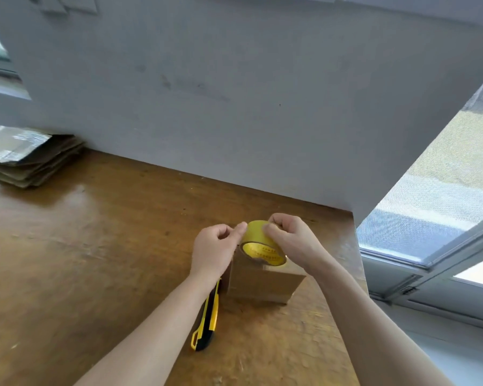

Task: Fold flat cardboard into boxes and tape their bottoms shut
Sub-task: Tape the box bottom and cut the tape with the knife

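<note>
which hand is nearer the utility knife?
Left. The left hand is just above the utility knife, its forearm crossing the blade end; the right hand sits farther off, across the tape roll.

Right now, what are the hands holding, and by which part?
The right hand grips the yellow tape roll by its outer band; left hand fingertips touch the roll's left edge.

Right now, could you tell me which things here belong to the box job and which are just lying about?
In use: tape roll, folded box, flat cardboard stack, utility knife.
Lying about: nothing I can see on the table.
</note>
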`<action>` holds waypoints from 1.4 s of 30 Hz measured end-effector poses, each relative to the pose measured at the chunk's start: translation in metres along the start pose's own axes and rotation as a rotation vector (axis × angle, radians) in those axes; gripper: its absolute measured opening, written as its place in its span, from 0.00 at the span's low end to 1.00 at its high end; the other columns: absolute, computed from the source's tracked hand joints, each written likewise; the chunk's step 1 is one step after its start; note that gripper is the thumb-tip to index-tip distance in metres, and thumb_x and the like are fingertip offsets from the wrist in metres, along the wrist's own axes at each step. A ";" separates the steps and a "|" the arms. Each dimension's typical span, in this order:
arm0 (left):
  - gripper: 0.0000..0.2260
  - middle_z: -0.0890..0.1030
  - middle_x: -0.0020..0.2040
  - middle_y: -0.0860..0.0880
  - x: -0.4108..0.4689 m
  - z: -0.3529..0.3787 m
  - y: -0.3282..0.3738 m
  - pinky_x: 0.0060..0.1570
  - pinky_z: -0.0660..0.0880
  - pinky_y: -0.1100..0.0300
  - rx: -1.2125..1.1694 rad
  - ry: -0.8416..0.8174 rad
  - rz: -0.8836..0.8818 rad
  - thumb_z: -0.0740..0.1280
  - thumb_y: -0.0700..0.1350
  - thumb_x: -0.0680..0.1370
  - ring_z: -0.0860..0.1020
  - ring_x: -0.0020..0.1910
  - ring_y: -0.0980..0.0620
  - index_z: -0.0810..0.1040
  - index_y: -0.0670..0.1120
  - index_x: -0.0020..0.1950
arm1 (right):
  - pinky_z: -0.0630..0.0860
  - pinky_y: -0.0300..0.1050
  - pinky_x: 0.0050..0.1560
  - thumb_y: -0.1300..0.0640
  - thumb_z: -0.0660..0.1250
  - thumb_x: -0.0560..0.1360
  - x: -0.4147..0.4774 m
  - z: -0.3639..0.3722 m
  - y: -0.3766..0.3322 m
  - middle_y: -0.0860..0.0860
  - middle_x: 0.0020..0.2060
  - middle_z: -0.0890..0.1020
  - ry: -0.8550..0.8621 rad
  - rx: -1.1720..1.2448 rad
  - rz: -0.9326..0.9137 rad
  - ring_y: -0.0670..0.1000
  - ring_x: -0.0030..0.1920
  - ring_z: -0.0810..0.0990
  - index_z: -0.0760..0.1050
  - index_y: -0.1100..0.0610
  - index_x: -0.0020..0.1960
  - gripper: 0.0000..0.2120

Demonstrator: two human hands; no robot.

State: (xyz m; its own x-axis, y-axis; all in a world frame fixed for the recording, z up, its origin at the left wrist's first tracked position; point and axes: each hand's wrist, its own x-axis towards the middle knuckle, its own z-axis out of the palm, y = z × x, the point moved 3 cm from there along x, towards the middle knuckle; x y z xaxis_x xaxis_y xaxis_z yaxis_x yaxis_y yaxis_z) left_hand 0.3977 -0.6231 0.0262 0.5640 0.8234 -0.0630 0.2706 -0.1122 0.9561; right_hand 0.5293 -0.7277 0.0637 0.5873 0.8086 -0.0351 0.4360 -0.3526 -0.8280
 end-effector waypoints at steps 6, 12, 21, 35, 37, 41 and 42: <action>0.10 0.76 0.30 0.49 0.008 0.002 0.012 0.26 0.65 0.63 -0.185 -0.156 -0.301 0.72 0.47 0.75 0.70 0.28 0.54 0.77 0.44 0.37 | 0.67 0.40 0.32 0.54 0.63 0.76 0.000 -0.002 -0.003 0.42 0.26 0.72 -0.009 -0.013 -0.008 0.43 0.29 0.69 0.71 0.52 0.32 0.14; 0.13 0.72 0.31 0.47 0.011 0.003 0.018 0.23 0.60 0.63 -0.071 -0.245 -0.357 0.66 0.45 0.79 0.66 0.27 0.52 0.73 0.44 0.36 | 0.67 0.39 0.32 0.52 0.63 0.76 0.000 0.000 -0.001 0.40 0.24 0.72 -0.023 -0.008 -0.001 0.42 0.28 0.69 0.72 0.47 0.30 0.16; 0.10 0.76 0.34 0.47 0.012 -0.002 0.024 0.29 0.67 0.61 -0.133 -0.213 -0.312 0.64 0.43 0.80 0.73 0.33 0.52 0.76 0.43 0.39 | 0.68 0.44 0.37 0.50 0.64 0.77 -0.001 -0.006 -0.002 0.47 0.31 0.73 -0.117 -0.016 -0.014 0.46 0.32 0.70 0.74 0.58 0.39 0.14; 0.06 0.77 0.29 0.47 0.019 -0.004 0.009 0.21 0.67 0.65 -0.369 -0.219 -0.432 0.72 0.39 0.74 0.71 0.24 0.55 0.76 0.43 0.39 | 0.66 0.41 0.35 0.48 0.67 0.76 0.002 0.000 -0.007 0.45 0.28 0.71 -0.096 0.019 -0.017 0.45 0.31 0.68 0.73 0.54 0.34 0.15; 0.09 0.77 0.32 0.47 0.020 0.004 0.006 0.23 0.66 0.64 -0.369 -0.161 -0.404 0.70 0.39 0.76 0.71 0.26 0.54 0.74 0.45 0.37 | 0.66 0.41 0.35 0.46 0.69 0.75 0.002 -0.003 -0.004 0.45 0.28 0.72 -0.084 0.094 0.011 0.46 0.32 0.69 0.73 0.53 0.33 0.16; 0.08 0.81 0.45 0.43 0.018 0.025 -0.001 0.36 0.76 0.58 -0.380 -0.178 -0.416 0.66 0.39 0.78 0.78 0.43 0.47 0.73 0.43 0.40 | 0.68 0.43 0.35 0.49 0.71 0.74 0.001 -0.012 0.007 0.48 0.30 0.74 -0.080 0.243 0.057 0.47 0.34 0.72 0.76 0.54 0.35 0.13; 0.08 0.81 0.47 0.42 0.019 0.028 -0.002 0.38 0.78 0.56 -0.360 -0.162 -0.416 0.66 0.39 0.79 0.79 0.45 0.46 0.73 0.43 0.40 | 0.69 0.45 0.37 0.50 0.72 0.74 0.001 -0.013 0.010 0.49 0.31 0.75 -0.084 0.278 0.064 0.48 0.35 0.72 0.76 0.54 0.36 0.12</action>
State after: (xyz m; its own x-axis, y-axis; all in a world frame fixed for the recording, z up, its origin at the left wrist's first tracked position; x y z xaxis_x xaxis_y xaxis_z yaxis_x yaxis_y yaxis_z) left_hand 0.4303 -0.6227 0.0148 0.5872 0.6585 -0.4708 0.2287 0.4229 0.8768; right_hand 0.5433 -0.7373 0.0626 0.5438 0.8292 -0.1292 0.1895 -0.2713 -0.9436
